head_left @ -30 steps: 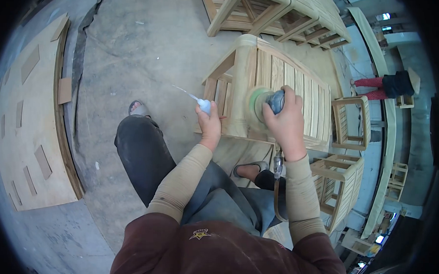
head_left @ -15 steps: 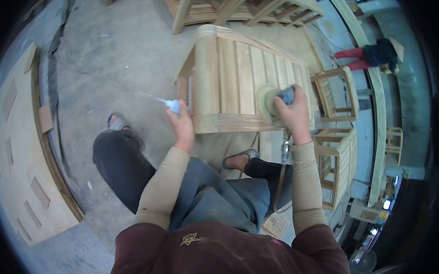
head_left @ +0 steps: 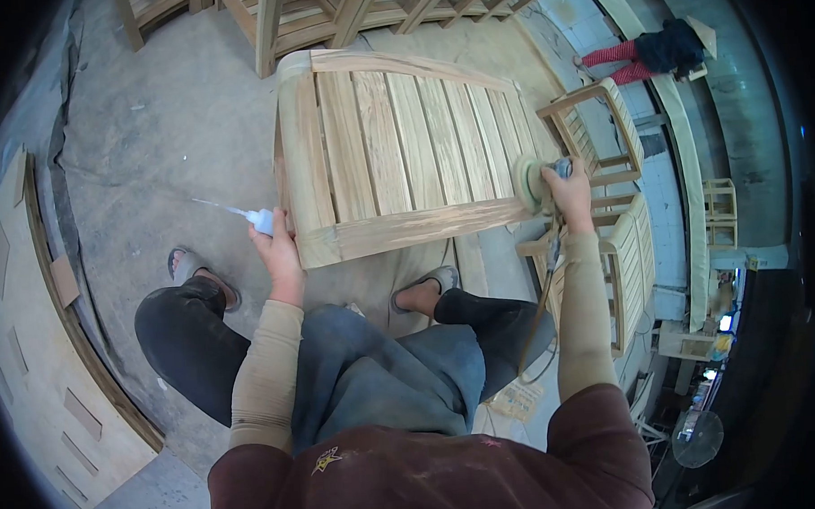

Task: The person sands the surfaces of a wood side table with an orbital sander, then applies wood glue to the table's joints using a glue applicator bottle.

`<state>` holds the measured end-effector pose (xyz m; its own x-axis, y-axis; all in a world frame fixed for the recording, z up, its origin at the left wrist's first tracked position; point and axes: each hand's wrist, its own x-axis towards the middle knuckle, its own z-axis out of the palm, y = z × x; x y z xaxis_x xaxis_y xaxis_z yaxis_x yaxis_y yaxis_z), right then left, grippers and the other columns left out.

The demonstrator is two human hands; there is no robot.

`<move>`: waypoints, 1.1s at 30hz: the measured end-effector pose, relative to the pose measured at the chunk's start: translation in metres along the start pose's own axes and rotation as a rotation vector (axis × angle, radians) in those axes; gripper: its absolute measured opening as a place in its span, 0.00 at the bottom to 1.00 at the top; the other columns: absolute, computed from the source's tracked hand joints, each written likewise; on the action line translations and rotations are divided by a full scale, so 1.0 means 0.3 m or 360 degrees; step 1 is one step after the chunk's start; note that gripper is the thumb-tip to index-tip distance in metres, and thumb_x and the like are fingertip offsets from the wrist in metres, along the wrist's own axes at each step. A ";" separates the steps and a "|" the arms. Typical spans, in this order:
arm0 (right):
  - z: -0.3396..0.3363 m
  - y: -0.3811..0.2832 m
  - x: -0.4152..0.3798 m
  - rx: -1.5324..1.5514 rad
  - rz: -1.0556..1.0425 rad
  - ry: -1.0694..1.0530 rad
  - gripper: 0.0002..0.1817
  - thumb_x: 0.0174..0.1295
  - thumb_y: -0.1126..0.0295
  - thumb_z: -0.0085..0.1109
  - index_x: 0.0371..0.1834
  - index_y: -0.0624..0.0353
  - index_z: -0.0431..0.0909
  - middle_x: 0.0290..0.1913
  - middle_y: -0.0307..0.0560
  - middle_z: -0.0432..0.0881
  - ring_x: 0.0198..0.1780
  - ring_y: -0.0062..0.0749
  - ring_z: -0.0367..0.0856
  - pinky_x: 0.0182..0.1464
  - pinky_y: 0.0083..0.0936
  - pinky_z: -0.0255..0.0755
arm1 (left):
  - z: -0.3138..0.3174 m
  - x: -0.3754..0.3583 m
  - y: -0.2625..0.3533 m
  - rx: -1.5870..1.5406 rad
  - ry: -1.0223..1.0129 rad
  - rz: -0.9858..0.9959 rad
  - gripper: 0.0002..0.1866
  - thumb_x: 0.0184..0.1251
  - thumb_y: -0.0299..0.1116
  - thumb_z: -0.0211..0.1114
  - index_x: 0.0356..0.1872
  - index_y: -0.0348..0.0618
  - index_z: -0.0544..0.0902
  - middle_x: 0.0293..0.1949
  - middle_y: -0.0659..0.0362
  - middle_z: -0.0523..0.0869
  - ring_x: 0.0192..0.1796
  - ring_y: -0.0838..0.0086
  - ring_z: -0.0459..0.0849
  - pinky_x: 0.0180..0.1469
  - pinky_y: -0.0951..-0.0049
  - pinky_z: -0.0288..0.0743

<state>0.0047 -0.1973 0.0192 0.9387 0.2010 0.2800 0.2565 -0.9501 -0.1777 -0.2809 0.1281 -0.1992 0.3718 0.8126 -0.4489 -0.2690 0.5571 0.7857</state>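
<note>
A slatted wooden panel of a furniture piece [head_left: 412, 138] stands in front of me, its near rail running left to right. At the rail's left end, my left hand [head_left: 280, 259] is closed around a small white squeeze bottle [head_left: 261, 221], its long thin nozzle pointing left. My right hand [head_left: 571, 195] grips a pneumatic sander [head_left: 562, 167] by its dark body. The sander's round pale pad [head_left: 531, 184] is tilted on edge at the right end of the near rail. A hose [head_left: 537, 326] runs down from the tool past my right forearm.
More slatted wooden frames [head_left: 363, 18] stand at the far side. Other chair-like frames [head_left: 628, 265] are on the right. A board with slots [head_left: 61, 356] lies at left. A person [head_left: 661, 53] is at the far right. A fan [head_left: 698, 439] stands lower right.
The sander has moved from the slats to the right end of the near rail. The view has shifted, and the panel now sits further left. Both hands keep their holds.
</note>
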 end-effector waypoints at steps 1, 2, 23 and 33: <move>-0.005 0.021 0.026 0.0059 0.0090 -0.0024 0.35 0.46 0.53 0.69 0.53 0.67 0.75 0.47 0.69 0.81 0.52 0.59 0.80 0.55 0.39 0.72 | 0.001 -0.011 0.001 0.0018 -0.0019 -0.0006 0.23 0.71 0.36 0.62 0.59 0.42 0.62 0.43 0.59 0.79 0.39 0.78 0.79 0.35 0.75 0.75; -0.011 0.033 0.057 0.0125 0.0172 -0.0039 0.35 0.46 0.53 0.68 0.53 0.67 0.75 0.47 0.69 0.81 0.53 0.59 0.80 0.55 0.39 0.72 | 0.005 -0.013 0.007 0.0001 -0.0023 -0.0008 0.23 0.71 0.36 0.61 0.59 0.42 0.62 0.44 0.58 0.79 0.40 0.77 0.79 0.35 0.74 0.76; -0.035 -0.130 -0.133 0.0036 -0.0079 -0.0068 0.34 0.50 0.55 0.67 0.56 0.66 0.72 0.48 0.68 0.79 0.51 0.60 0.78 0.54 0.43 0.72 | 0.008 -0.011 0.018 -0.0049 -0.0051 0.0030 0.21 0.71 0.33 0.61 0.59 0.42 0.63 0.44 0.59 0.77 0.39 0.77 0.79 0.35 0.73 0.76; -0.043 -0.815 -0.485 0.0539 -0.0938 -0.0346 0.31 0.48 0.63 0.68 0.57 0.55 0.68 0.44 0.59 0.71 0.37 0.56 0.80 0.37 0.44 0.77 | 0.000 -0.004 0.005 0.0148 0.0040 0.0083 0.16 0.70 0.34 0.62 0.52 0.44 0.67 0.40 0.61 0.77 0.38 0.78 0.77 0.37 0.72 0.75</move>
<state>-0.1977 0.0027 0.0339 0.6374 0.7349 0.2315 0.7598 -0.5494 -0.3476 -0.2819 0.1278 -0.1976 0.3365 0.8449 -0.4158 -0.2033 0.4963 0.8440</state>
